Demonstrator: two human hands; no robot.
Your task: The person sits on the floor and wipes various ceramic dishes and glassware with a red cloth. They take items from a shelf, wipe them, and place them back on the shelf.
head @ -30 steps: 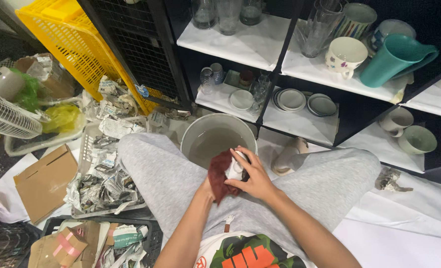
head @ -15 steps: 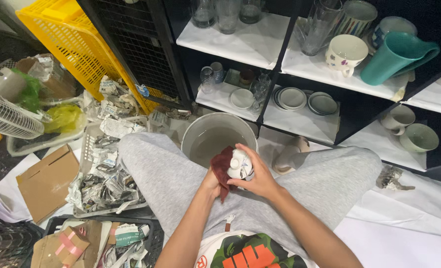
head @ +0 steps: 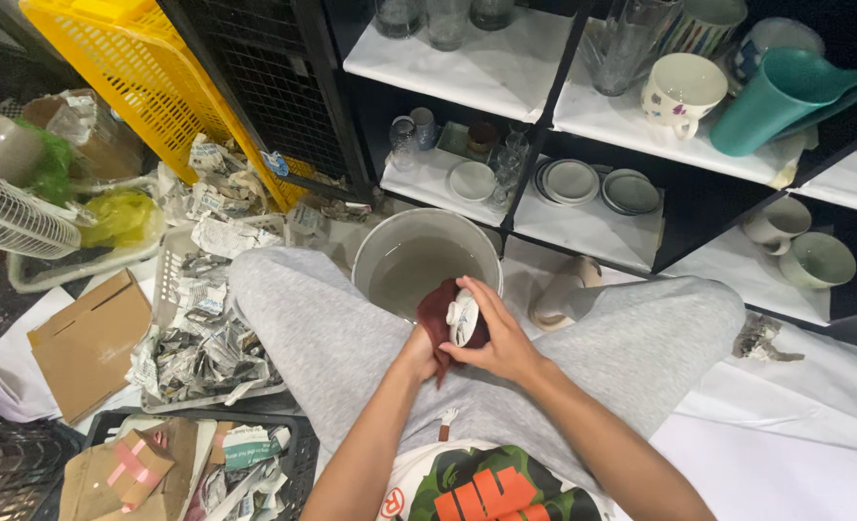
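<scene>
Over bucket (head: 390,253), fingers (head: 486,311) clasp cup (head: 462,319).

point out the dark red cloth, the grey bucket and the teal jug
dark red cloth (head: 432,311), head view, on the fold beside the small white piece
grey bucket (head: 378,253), head view, on its left rim
teal jug (head: 762,101), head view, on its body

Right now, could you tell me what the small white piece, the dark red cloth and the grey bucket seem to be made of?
Small white piece: probably glazed ceramic, glossy. Dark red cloth: soft fabric, matte, folds limply. Grey bucket: likely plastic, with a smooth, dull wall.
</scene>
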